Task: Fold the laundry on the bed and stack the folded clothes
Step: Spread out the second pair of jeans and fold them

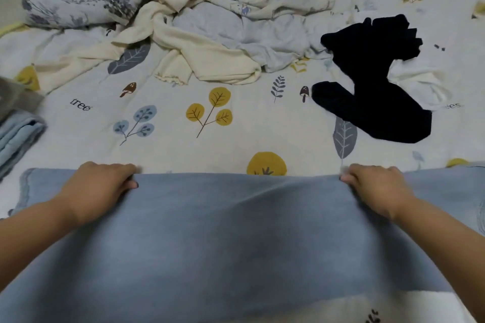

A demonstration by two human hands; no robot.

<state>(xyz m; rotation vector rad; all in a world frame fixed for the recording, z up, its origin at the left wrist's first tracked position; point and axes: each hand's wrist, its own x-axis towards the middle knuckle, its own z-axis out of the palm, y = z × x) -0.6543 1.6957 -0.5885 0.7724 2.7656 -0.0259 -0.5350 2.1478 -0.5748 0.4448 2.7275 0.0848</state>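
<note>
A large blue-grey cloth is stretched across the near part of the bed. My left hand grips its far edge on the left, fingers curled over the fold. On the right, my right hand grips the same edge. The cloth is taut between both hands, and its lower part runs out of view. A heap of unfolded laundry lies at the back: cream garments and a pale blue garment.
A black garment lies crumpled at the right, with a white piece beside it. Folded blue cloth and a grey item sit at the left edge. The leaf-print bedsheet lies between them.
</note>
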